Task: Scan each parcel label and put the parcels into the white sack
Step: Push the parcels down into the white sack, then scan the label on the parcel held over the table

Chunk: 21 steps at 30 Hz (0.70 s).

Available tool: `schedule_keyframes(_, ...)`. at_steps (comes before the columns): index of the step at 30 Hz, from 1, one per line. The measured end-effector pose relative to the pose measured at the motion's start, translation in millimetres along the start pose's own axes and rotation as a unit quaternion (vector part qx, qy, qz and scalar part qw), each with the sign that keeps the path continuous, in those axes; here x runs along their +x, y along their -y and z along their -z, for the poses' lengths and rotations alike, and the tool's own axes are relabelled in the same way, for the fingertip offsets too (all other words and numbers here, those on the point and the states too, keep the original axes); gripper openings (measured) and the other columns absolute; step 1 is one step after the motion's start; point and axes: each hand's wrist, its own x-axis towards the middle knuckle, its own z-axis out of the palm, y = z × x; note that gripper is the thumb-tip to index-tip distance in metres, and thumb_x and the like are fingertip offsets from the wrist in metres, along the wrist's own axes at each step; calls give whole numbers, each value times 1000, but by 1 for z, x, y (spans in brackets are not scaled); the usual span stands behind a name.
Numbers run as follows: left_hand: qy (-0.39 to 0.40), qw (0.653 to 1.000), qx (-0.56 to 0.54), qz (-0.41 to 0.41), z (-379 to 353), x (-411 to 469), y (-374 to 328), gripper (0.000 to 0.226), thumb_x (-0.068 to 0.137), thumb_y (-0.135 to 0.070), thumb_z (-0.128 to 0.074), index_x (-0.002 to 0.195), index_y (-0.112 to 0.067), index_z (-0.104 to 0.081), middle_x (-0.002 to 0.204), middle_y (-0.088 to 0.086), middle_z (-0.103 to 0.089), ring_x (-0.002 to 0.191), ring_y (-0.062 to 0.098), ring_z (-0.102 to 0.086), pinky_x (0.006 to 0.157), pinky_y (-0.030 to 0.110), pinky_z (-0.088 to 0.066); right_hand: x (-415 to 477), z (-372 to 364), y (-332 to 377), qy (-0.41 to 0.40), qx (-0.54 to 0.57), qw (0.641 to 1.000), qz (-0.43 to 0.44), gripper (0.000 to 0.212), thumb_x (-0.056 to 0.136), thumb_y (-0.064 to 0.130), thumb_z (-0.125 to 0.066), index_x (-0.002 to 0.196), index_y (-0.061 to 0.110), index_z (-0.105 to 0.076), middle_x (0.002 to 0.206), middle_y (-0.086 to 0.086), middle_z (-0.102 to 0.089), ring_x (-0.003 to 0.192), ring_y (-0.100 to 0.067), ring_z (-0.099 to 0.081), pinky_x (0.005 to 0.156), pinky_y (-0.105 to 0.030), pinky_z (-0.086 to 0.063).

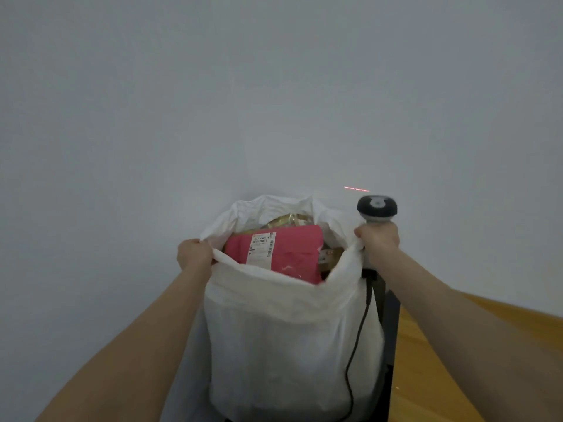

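Observation:
The white sack [289,336] stands upright in front of me, its mouth held wide. My left hand [195,254] grips the sack's left rim. My right hand [379,239] grips the right rim together with the handle of a grey barcode scanner [377,208], whose head points up and away. On top inside the sack lies a pink parcel [292,254] with a white label [260,248] facing up. A gold parcel [286,220] shows behind it and a brown parcel [330,257] to its right.
A plain grey wall [274,102] fills the background, with the scanner's red laser line [356,189] on it. The scanner's black cable [359,336] hangs down the sack's right side. A dark stand [391,315] sits beside the sack, and wooden floor [472,360] lies to the right.

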Motion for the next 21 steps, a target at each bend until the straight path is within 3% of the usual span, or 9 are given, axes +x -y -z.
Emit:
schedule_keyframes(4, -31, 999, -13, -9, 13, 25, -20, 24, 87, -1, -56, 108, -1, -66, 99, 16, -64, 90, 33, -64, 83, 45, -56, 8, 19, 22, -51, 23, 998, 30, 25, 82, 9, -65, 105, 8, -56, 91, -10, -59, 85, -30, -59, 83, -39, -53)
schedule_keyframes(8, 16, 989, 141, -41, 1, 16, 6, 21, 84, -11, -53, 100, -4, -65, 99, 20, -67, 84, 34, -65, 80, 47, -57, 6, 18, -24, -44, -26, 998, -26, 24, 84, 8, -62, 107, 3, -57, 93, -13, -58, 87, -32, -56, 85, -41, -52)
schedule_keyframes(12, 12, 958, 281, -56, -13, 2, -7, 52, 88, -23, -58, 132, -2, -39, 132, 25, -43, 121, 41, -45, 99, 48, -43, 6, 28, -33, -47, -12, 998, -33, 19, 84, 8, -61, 101, 7, -53, 90, -12, -57, 85, -32, -55, 76, -37, -48)
schedule_keyframes(15, -12, 910, 382, -162, -32, -21, -24, 51, 90, -24, -56, 137, -12, -39, 136, 17, -36, 127, 34, -35, 100, 44, -35, 3, 31, -35, -32, 0, 999, -38, 20, 83, 12, -65, 98, 6, -53, 90, -12, -60, 87, -33, -60, 80, -39, -52)
schedule_keyframes(21, 98, 850, 393, -336, -87, -82, -37, 41, 92, -24, -52, 131, -11, -49, 131, 17, -43, 121, 33, -41, 97, 40, -38, -5, 53, -53, -25, 64, 994, -83, 30, 83, 30, -66, 94, 4, -59, 91, -14, -66, 92, -34, -66, 91, -47, -53)
